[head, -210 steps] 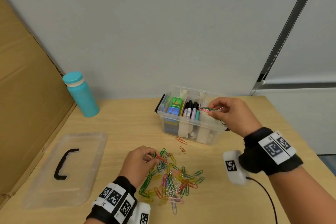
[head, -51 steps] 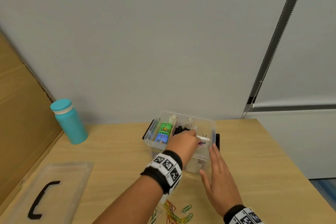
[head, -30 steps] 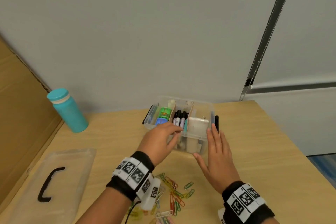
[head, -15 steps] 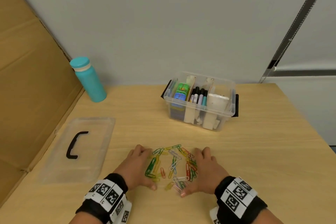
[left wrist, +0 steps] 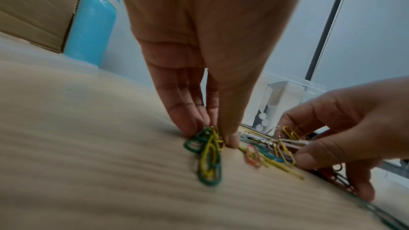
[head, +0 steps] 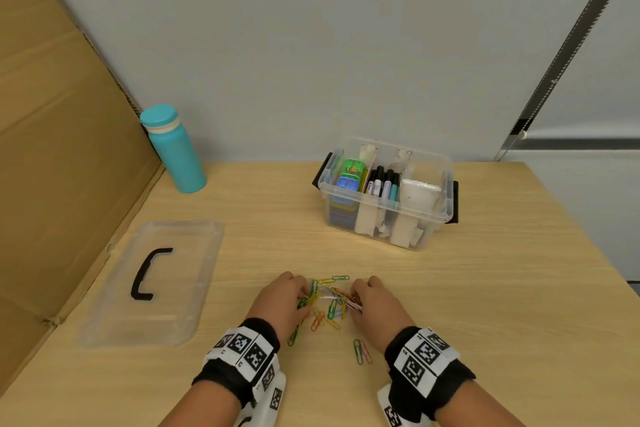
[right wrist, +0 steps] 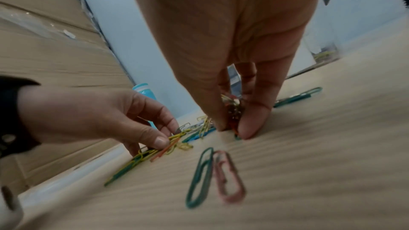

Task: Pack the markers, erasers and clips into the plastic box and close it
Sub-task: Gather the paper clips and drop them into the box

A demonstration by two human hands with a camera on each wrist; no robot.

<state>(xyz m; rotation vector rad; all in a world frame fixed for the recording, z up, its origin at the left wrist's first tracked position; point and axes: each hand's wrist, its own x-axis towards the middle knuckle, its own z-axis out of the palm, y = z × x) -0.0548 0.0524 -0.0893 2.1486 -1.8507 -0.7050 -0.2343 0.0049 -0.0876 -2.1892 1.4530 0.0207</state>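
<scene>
Several coloured paper clips (head: 329,305) lie in a heap on the wooden table near its front edge. My left hand (head: 282,302) pinches a bunch of green and yellow clips (left wrist: 209,148) at the heap's left side. On the right side my right hand (head: 372,305) pinches a bunch of red and pink clips (right wrist: 233,113). A green clip and a pink clip (head: 362,350) lie apart, nearer to me. The clear plastic box (head: 386,194) stands open behind the heap with erasers (head: 349,173) and markers (head: 384,182) in it. Its lid (head: 156,281) lies flat at the left.
A teal bottle (head: 175,149) stands at the back left beside a cardboard wall (head: 59,149). A grey wall runs behind the table. The table's right edge (head: 588,253) slants off behind the box.
Both hands have closed in on the heap from its two sides and their fingers now curl round clips. The heap is tighter than half a second ago.
</scene>
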